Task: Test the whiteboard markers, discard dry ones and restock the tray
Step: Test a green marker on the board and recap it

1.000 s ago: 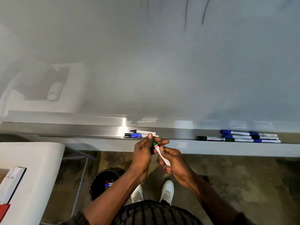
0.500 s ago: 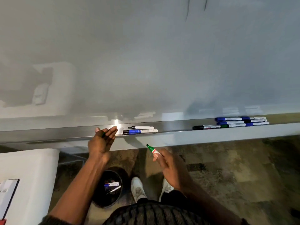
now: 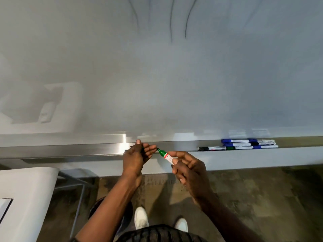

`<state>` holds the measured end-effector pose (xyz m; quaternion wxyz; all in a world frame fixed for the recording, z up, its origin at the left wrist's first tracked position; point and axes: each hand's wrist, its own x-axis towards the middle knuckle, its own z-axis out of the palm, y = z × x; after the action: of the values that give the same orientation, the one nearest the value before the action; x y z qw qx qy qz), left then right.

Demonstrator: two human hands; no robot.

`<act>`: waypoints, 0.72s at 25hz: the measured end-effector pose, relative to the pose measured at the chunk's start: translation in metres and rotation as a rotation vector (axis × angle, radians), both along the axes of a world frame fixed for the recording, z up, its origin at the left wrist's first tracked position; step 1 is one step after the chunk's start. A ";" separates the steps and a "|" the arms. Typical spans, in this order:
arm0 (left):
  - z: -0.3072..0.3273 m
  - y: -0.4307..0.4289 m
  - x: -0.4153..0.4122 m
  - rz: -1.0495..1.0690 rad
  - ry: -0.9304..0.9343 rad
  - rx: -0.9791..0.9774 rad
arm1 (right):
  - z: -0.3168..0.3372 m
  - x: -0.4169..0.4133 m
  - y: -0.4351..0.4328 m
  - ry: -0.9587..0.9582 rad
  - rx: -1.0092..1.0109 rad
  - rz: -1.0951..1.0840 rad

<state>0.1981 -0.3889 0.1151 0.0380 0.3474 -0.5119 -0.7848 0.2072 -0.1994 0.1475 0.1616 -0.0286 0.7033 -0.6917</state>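
My right hand (image 3: 190,170) pinches a white-bodied green marker (image 3: 166,155), its uncapped green end aimed up-left. My left hand (image 3: 135,157) is just in front of that tip, fingers curled round a small dark piece (image 3: 142,149) that looks like the cap. Both hands hover at the metal tray (image 3: 70,149) under the whiteboard (image 3: 157,75). Several blue, black and green markers (image 3: 244,144) lie in the tray to the right. The two markers at mid-tray are almost hidden behind my left hand.
Faint dark strokes (image 3: 186,23) mark the top of the board. A white table (image 3: 26,198) stands at the lower left. A dark bin (image 3: 97,206) on the floor is mostly covered by my left arm. My white shoes (image 3: 140,218) are below.
The hands pulled apart and my left hand swung out to the tray's left part. It has now come back to the marker's tip, and the view has tilted up the board.
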 end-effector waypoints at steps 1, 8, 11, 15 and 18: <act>0.007 0.011 0.000 -0.027 0.047 -0.099 | 0.008 -0.005 0.007 0.059 -0.002 -0.056; 0.057 0.084 -0.019 -0.150 0.475 -1.269 | 0.111 -0.060 0.065 0.370 -0.202 -0.412; 0.087 0.101 -0.047 -0.093 0.706 -1.537 | 0.162 -0.083 0.083 0.602 -0.168 -0.429; 0.139 0.118 -0.088 -0.049 0.817 -1.697 | 0.232 -0.114 0.097 0.963 -0.126 -0.422; 0.160 0.122 -0.108 0.004 0.784 -1.793 | 0.291 -0.143 0.099 1.294 -0.118 -0.487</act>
<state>0.0903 -0.2664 0.2751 0.4566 -0.0949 -0.8692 -0.1642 0.0644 -0.1001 0.4387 -0.4522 -0.2853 0.6058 -0.5892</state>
